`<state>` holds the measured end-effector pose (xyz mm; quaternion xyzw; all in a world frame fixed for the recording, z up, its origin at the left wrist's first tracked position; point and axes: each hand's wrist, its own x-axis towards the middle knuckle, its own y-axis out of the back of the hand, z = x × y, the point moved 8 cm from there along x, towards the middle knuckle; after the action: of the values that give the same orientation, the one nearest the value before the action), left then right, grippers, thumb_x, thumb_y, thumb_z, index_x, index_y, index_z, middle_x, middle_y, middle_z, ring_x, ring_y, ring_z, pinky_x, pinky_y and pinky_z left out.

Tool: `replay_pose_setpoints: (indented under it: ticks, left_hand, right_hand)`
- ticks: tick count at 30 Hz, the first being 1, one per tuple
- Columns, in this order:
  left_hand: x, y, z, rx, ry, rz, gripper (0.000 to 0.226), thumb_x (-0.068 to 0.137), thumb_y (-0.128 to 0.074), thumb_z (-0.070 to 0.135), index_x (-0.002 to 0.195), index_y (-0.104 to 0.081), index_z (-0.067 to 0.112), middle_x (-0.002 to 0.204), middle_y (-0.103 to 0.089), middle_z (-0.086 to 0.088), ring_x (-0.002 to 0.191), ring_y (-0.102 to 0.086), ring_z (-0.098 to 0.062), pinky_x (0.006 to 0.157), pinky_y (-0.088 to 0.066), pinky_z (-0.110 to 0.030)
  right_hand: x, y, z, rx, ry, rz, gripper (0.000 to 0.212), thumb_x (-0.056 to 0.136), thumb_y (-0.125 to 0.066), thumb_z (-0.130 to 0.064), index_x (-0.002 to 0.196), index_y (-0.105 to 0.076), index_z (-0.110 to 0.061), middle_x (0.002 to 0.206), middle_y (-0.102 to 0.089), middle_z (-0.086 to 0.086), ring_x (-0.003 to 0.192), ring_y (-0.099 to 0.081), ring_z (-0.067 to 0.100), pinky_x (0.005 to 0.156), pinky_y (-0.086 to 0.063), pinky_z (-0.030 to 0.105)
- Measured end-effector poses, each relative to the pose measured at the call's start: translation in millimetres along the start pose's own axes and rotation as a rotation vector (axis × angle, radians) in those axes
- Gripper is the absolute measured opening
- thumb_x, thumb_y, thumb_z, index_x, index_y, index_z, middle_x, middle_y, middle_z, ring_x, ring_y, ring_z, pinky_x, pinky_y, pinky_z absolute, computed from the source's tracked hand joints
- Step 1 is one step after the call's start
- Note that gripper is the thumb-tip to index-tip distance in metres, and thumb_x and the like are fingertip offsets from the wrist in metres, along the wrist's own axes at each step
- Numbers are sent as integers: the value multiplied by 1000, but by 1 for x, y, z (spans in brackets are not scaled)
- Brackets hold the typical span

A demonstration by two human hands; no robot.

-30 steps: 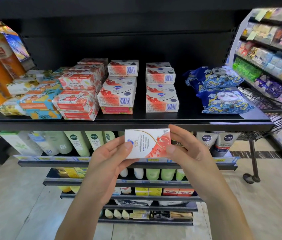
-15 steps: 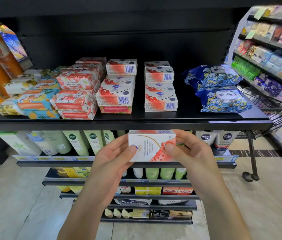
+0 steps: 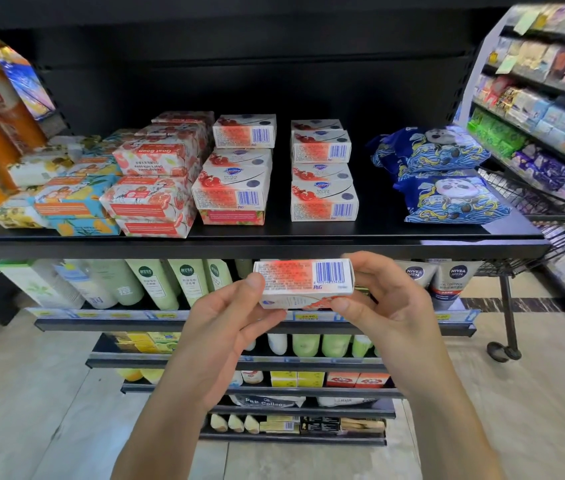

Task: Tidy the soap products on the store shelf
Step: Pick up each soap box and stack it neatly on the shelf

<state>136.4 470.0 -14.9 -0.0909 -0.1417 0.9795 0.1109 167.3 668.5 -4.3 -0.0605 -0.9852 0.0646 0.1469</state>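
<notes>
- White-and-red soap box [image 3: 303, 282] sits pinched at its ends between left hand [image 3: 220, 329] and right hand [image 3: 383, 306].
- It hangs just below the black shelf [image 3: 256, 245] edge, barcode side up.

Black metal shelving [image 3: 274, 244] with dark back panel [image 3: 274, 81]; beige tiled floor [image 3: 31, 410]; wheeled wire rack [image 3: 551, 209] at right (castor [image 3: 503, 353] visible).
</notes>
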Motion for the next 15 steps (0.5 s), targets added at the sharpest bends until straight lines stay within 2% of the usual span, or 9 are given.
replay_pose_setpoints:
  ticks: [3, 5, 7, 8, 11, 13, 15]
  left_hand:
    - [1, 1, 2, -8, -29, 0, 34, 83, -66, 40, 101, -82, 17, 116, -76, -14, 114, -70, -29, 96, -58, -33]
    - [2, 2, 2, -10, -45, 6, 32, 85, -66, 37, 103, -82, 15, 117, -75, -14, 114, -70, -29, 97, -58, -35]
    - [2, 4, 1, -24, -48, 20, 32, 84, -68, 35, 102, -82, 13, 117, -75, -16, 109, -70, -28, 99, -57, -38]
    - [2, 4, 0, -27, -50, 24, 32, 83, -69, 35, 102, -81, 12, 117, -75, -16, 107, -70, -27, 100, -57, -40]
    - [2, 3, 0, 2, -65, 19, 36, 85, -68, 35, 108, -80, 11, 118, -75, -14, 109, -71, -24, 101, -55, -39]
    - [2, 0, -1, 38, -75, 5, 40, 87, -65, 35, 116, -76, 10, 118, -75, -11, 113, -71, -23, 103, -55, -37]
    - [2, -1, -2, 67, -76, -1, 47, 87, -65, 36, 124, -71, 7, 119, -75, -10, 115, -70, -23, 105, -53, -38]
  right_hand:
    - [0, -2, 3, -13, -23, -23, 48, 84, -76, -2, 129, -61, -11, 128, -70, 7, 127, -62, 27, 106, -52, 42]
    - [0, -2, 3, -59, -55, -21, 48, 87, -78, -12, 132, -61, -17, 130, -69, 0, 129, -60, 18, 105, -51, 32]
    - [-1, 1, 5, -76, -119, 37, 45, 89, -75, -31, 132, -63, -25, 126, -71, -11, 121, -64, 9, 97, -52, 19]
    - [-1, 3, 7, -64, -165, 68, 47, 86, -72, -40, 130, -65, -28, 121, -72, -13, 114, -68, 9, 93, -54, 19]
    - [-1, 2, 19, -82, -274, 74, 61, 79, -70, -64, 127, -67, -26, 111, -76, -6, 96, -75, 16, 97, -56, 39]
    - [0, 2, 20, -89, -296, 81, 66, 72, -69, -64, 122, -67, -22, 95, -77, -5, 84, -75, 15, 93, -54, 36]
    - [0, 2, 22, -97, -301, 80, 65, 73, -68, -60, 122, -67, -19, 90, -75, -5, 80, -73, 13, 91, -51, 29]
